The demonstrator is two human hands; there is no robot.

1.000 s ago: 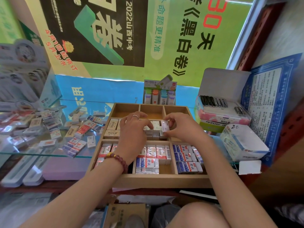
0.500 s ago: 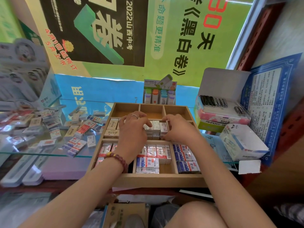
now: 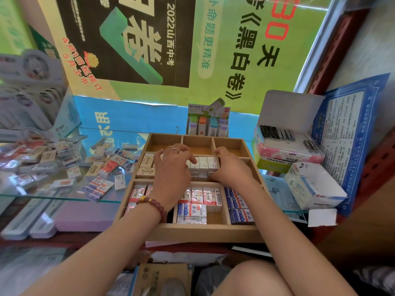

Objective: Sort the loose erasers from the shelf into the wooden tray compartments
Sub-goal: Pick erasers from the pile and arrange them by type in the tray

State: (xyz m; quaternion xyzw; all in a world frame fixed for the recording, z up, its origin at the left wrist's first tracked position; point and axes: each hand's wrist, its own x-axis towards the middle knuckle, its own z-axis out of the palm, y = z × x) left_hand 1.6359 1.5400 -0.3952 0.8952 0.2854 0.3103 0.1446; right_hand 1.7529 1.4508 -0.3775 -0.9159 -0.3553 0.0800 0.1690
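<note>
The wooden tray lies in front of me on the glass shelf. My left hand, with a ring and a bead bracelet, curls over the left end of a row of white erasers in the middle compartment. At the row's right end my right hand curls its fingers round the erasers. Beige erasers fill the compartment to the left. Red-and-white erasers and blue ones sit in the front compartments. Loose erasers lie scattered on the glass to the left.
A display box of coloured-capped items stands behind the tray. At the right are an open white box with dark items, a small white carton and a blue printed sheet. The glass shelf edge runs left.
My right hand has lowered the white eraser it pinched into the row. Both hands have closed in on the row's ends.
</note>
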